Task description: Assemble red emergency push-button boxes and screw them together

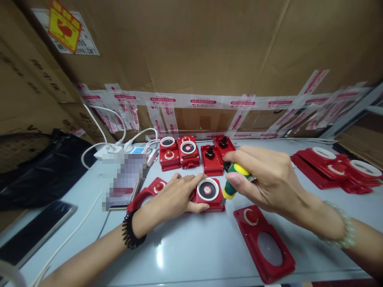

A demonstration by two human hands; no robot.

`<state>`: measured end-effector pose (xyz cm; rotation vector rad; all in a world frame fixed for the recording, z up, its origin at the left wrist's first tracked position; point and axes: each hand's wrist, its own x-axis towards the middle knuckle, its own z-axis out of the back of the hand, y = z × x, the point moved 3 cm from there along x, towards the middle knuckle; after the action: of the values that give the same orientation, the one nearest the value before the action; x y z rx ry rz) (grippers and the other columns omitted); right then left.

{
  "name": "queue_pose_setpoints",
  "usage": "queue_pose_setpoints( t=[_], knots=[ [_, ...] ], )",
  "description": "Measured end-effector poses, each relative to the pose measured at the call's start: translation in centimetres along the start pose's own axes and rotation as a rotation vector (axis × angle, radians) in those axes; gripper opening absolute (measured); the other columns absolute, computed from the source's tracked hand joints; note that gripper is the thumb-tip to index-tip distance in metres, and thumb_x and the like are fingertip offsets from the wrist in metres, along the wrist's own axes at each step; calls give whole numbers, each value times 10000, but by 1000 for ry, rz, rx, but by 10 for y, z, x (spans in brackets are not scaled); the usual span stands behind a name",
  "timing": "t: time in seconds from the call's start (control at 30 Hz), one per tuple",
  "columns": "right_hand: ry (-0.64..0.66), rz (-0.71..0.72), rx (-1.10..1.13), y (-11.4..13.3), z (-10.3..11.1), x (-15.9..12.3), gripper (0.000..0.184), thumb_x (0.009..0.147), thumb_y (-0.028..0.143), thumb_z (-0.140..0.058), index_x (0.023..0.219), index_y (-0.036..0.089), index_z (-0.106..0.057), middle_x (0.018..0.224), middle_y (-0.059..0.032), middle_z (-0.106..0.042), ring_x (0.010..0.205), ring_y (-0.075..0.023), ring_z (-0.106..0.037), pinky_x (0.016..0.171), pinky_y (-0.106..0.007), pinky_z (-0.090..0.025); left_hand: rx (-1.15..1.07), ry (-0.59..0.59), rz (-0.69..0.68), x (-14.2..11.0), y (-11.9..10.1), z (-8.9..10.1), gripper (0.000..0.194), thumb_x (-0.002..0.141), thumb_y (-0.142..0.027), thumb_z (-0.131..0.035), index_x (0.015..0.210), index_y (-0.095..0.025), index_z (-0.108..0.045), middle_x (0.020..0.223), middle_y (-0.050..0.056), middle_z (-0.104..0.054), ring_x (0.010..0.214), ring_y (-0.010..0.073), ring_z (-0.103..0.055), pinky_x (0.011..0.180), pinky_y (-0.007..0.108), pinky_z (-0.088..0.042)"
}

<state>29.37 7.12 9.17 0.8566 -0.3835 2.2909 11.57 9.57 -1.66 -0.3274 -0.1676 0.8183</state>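
1. Left hand (176, 197): pinching the left end of a red housing (216, 205), thumb along the near side, fingers at the far side.
2. Right hand (271, 175): closed on a green-and-yellow screwdriver (230, 185), held tilted.
3. Red housing: lying on the counter (194, 247), white ring facing up; screwdriver tip at its near right corner.
4. Loose red cover (254, 231): flat on the counter, nearer the person, below the right hand.
5. Red frame (149, 188): beside the left hand, partly hidden by it.
6. Behind the hands: two red units with white rings (188, 157) and two red trays (213, 166) bearing black parts.
7. Far right: further red pieces (318, 175), overlapping.
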Motion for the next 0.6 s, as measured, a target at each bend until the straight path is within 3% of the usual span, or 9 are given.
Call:
queue_pose_setpoints(
  t=[0.07, 0.13, 0.2, 0.27, 0.37, 0.43, 0.5, 0.6],
  knots=[
    [86, 40, 203, 2, -1, -2, 364, 970, 334, -342, 1095, 102, -594, 976, -113, -683, 873, -181, -649, 703, -289, -508, 5, 3, 8, 0, 0, 0, 550, 856, -570, -577, 1238, -195, -454, 1057, 83, -653, 919, 292, -612, 799, 395, -384],
    [148, 74, 390, 4, 1, -3, 311, 959, 248, -370, 1195, 130, -535, 1124, -108, -667, 1029, -167, -630, 825, -285, -512, 12, 2, 9, 0, -1, 0, 545, 863, -574, -563, 1236, -189, -463, 1082, 90, -646, 908, 286, -613, 799, 394, -389],
    [128, 71, 431, 6, 3, -4, 226, 944, 246, -451, 1113, 164, -576, 1029, -67, -708, 911, -132, -662, 744, -236, -514, 13, -1, 2, 0, -1, 0, 530, 869, -582, -547, 1227, -197, -481, 1090, 84, -642, 894, 276, -614, 800, 391, -390],
    [44, 12, 287, 5, 5, -2, 177, 913, 322, -538, 927, 171, -628, 760, -13, -709, 612, -98, -621, 547, -214, -451, 7, -3, -8, 0, -1, 0, 525, 868, -593, -538, 1222, -208, -492, 1067, 73, -649, 881, 270, -615, 794, 387, -392],
    [-83, -62, -72, 3, 5, 1, 433, 857, 524, -554, 605, 172, -561, 421, 46, -480, 364, -68, -362, 400, -256, -265, 7, -24, -9, -1, 0, 0, 559, 852, -617, -542, 1240, -218, -483, 1004, 65, -661, 876, 280, -611, 775, 383, -393],
    [-108, -39, -196, 4, 3, 3, 525, 867, 578, -492, 520, 184, -492, 393, 44, -403, 360, -72, -306, 398, -270, -220, 14, -39, -11, -1, 0, 1, 572, 843, -634, -538, 1233, -217, -486, 969, 65, -665, 846, 277, -611, 762, 380, -394],
    [-78, 26, -155, 5, 1, 3, 476, 924, 501, -427, 607, 170, -556, 506, 0, -520, 439, -96, -431, 434, -254, -295, 18, -39, -16, -1, 0, 1, 562, 846, -643, -523, 1207, -214, -499, 964, 68, -666, 821, 266, -612, 760, 379, -397],
    [55, 73, 140, 7, 2, 2, 290, 955, 269, -372, 1025, 111, -605, 894, -98, -679, 786, -152, -631, 645, -251, -476, 27, -27, -9, 0, 0, 0, 557, 849, -635, -526, 1197, -201, -496, 988, 80, -663, 840, 271, -610, 770, 382, -401]
  ],
)
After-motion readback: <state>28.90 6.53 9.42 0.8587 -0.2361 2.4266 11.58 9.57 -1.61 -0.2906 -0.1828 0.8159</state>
